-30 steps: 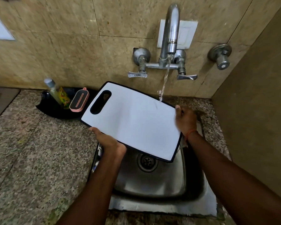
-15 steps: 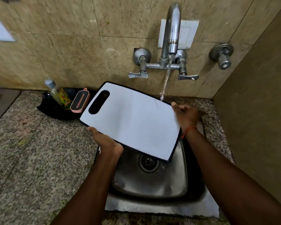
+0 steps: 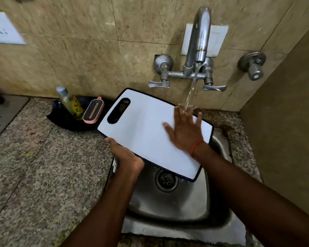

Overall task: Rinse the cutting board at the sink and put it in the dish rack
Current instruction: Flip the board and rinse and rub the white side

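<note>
A white cutting board (image 3: 143, 129) with a dark rim and an oval handle hole is held tilted over the steel sink (image 3: 169, 202). My left hand (image 3: 127, 155) grips its near left edge from below. My right hand (image 3: 184, 129) lies flat on the board's top face with fingers spread, fingertips under the water stream. Water runs from the wall faucet (image 3: 199, 40) onto the board's far right corner and my fingers. No dish rack is in view.
A black tray (image 3: 64, 120) at the back left holds a soap bottle (image 3: 65, 98), a yellow-green packet and a pink-edged scrubber (image 3: 93, 111). Granite counter (image 3: 34, 166) spreads to the left. A side wall (image 3: 284, 139) stands close on the right. A separate tap (image 3: 253, 65) is on the wall.
My right hand left the board's right edge and now lies flat on its top face with fingers spread under the stream. The left hand keeps its grip.
</note>
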